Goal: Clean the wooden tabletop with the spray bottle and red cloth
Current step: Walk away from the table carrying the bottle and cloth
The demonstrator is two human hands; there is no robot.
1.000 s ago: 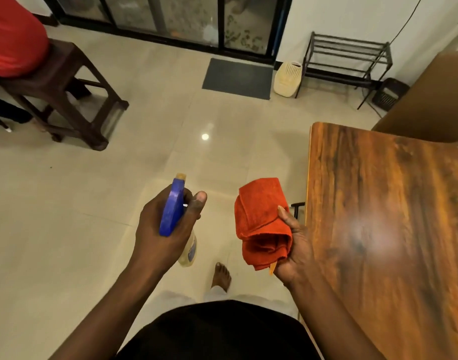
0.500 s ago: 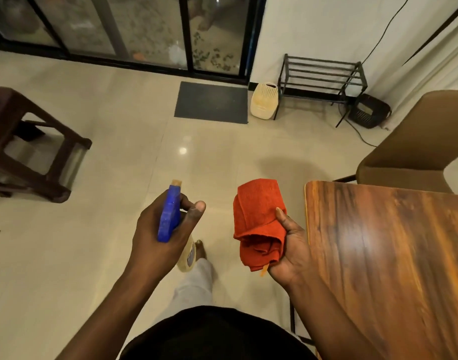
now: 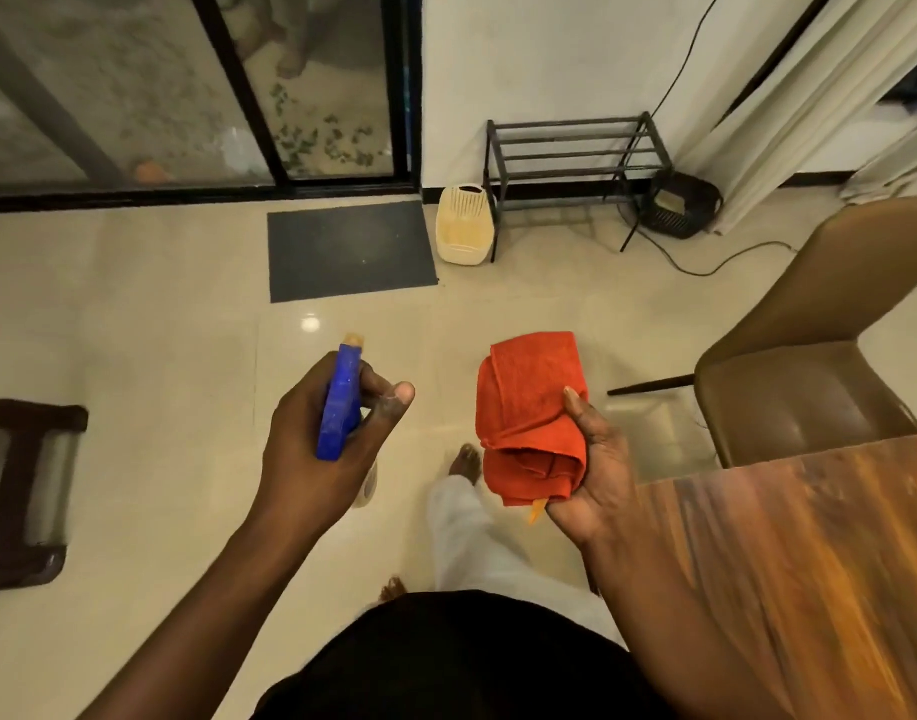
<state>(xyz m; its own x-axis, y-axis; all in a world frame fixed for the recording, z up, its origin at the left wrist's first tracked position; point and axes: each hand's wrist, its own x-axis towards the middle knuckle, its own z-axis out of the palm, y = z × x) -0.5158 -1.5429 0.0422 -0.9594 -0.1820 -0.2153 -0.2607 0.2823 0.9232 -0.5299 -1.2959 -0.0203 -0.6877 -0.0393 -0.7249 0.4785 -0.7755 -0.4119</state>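
The left hand [image 3: 316, 449] has its fingers [image 3: 378, 381] wrapped tight round the bottle [image 3: 339, 402], blue head up and nozzle pointing away, over open tiled floor [image 3: 149, 356]. The right hand [image 3: 594, 475] pinches the folded cloth [image 3: 529, 413], thumb on top and the rest of the fingers curled under, just off the table's near corner. The table [image 3: 789, 563] fills the lower right, its top blurred; its left edge runs beside the right forearm. A chair [image 3: 804, 397] stands close against its far edge. A stool [image 3: 25, 491] sits at the left border, well apart. Between stool and table the floor is broad; a mat [image 3: 349, 249] and rack [image 3: 575, 153] lie far ahead by the wall.
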